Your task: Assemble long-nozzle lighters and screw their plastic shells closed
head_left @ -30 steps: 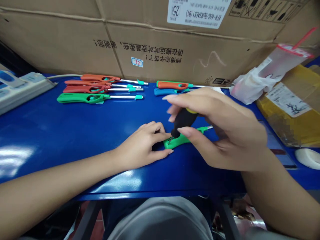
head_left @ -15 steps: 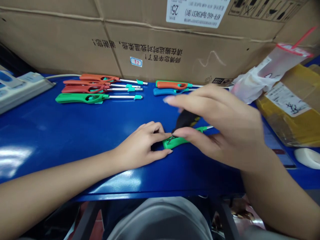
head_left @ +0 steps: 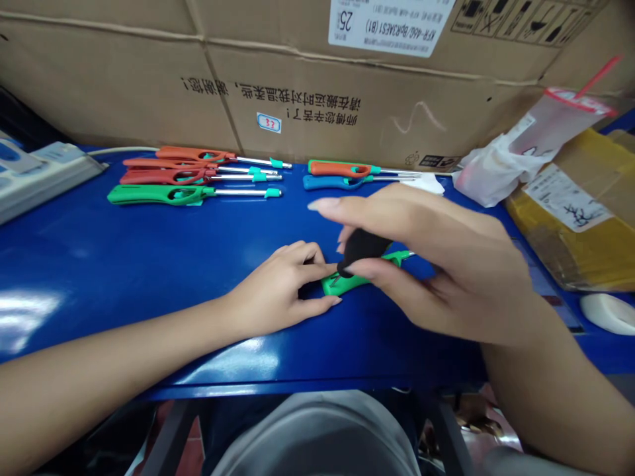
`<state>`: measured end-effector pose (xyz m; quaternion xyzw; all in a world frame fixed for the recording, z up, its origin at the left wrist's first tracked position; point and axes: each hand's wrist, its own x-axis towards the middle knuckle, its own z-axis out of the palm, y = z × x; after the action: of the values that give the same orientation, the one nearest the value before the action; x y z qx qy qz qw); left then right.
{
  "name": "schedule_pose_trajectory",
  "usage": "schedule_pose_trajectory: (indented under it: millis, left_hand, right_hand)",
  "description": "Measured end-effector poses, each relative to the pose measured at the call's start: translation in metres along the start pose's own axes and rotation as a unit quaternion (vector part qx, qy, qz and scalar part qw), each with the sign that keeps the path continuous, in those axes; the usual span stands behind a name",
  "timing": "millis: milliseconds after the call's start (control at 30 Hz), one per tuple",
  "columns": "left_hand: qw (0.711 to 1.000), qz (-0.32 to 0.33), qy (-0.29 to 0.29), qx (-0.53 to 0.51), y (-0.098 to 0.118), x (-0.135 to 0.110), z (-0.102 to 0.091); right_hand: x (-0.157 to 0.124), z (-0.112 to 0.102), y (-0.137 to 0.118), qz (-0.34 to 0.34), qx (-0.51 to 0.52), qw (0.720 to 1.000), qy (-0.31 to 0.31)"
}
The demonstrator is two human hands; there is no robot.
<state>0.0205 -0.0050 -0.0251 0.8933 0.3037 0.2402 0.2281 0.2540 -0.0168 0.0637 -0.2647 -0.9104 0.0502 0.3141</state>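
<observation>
A green long-necked lighter (head_left: pixel 347 283) lies on the blue table in front of me, with its handle end toward the left. My left hand (head_left: pixel 292 284) rests on the table at that end, index finger and thumb steadying the lighter between them. Above it, my right hand (head_left: pixel 436 258) grips the dark handle of a short screwdriver (head_left: pixel 366 248). A thin dark shaft slants down to the lighter's handle near my left fingertip; its very tip is hard to make out. The lighter's metal neck is partly hidden behind my right hand.
At the back left lie several lighters, among them a green one (head_left: pixel 153 194). An orange lighter (head_left: pixel 342 169) and a blue one (head_left: pixel 337 182) lie farther right. A cardboard box (head_left: pixel 149 86) stands behind. A power strip (head_left: pixel 54 172), yellow parcel (head_left: pixel 585 244), bagged cup (head_left: pixel 546 132) and white mouse (head_left: pixel 608 313) flank the table.
My right hand has turned slightly along with the screwdriver, its index finger reaching farther left. The left hand and the lighter keep nearly the same place.
</observation>
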Motion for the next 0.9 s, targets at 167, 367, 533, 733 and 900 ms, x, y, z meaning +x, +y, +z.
schedule_pose_trajectory:
  millis: [167, 367, 533, 733, 900]
  left_hand:
    - [1.0, 0.003, 0.004, 0.007, -0.0002, 0.0003, 0.0003]
    - [1.0, 0.003, 0.001, 0.019, -0.0005, 0.0, -0.0001]
    - [1.0, 0.006, -0.004, 0.021, -0.0012, -0.0002, 0.0001]
    - [1.0, -0.015, -0.019, 0.0, -0.0008, 0.0004, 0.0001]
    - [1.0, -0.002, -0.004, 0.021, -0.0009, 0.0, 0.0006]
  right_hand:
    - [-0.0001, 0.0021, 0.0048, -0.01, 0.02, 1.0, -0.013]
    - [0.0024, 0.0046, 0.0065, -0.032, -0.01, 0.996, 0.079]
    - [0.0022, 0.0033, 0.0034, -0.009, 0.061, 0.998, 0.013]
    - [0.0027, 0.0065, 0.0013, -0.018, -0.043, 0.996, 0.08]
    - [0.0037, 0.0023, 0.0003, 0.004, 0.037, 0.999, 0.035]
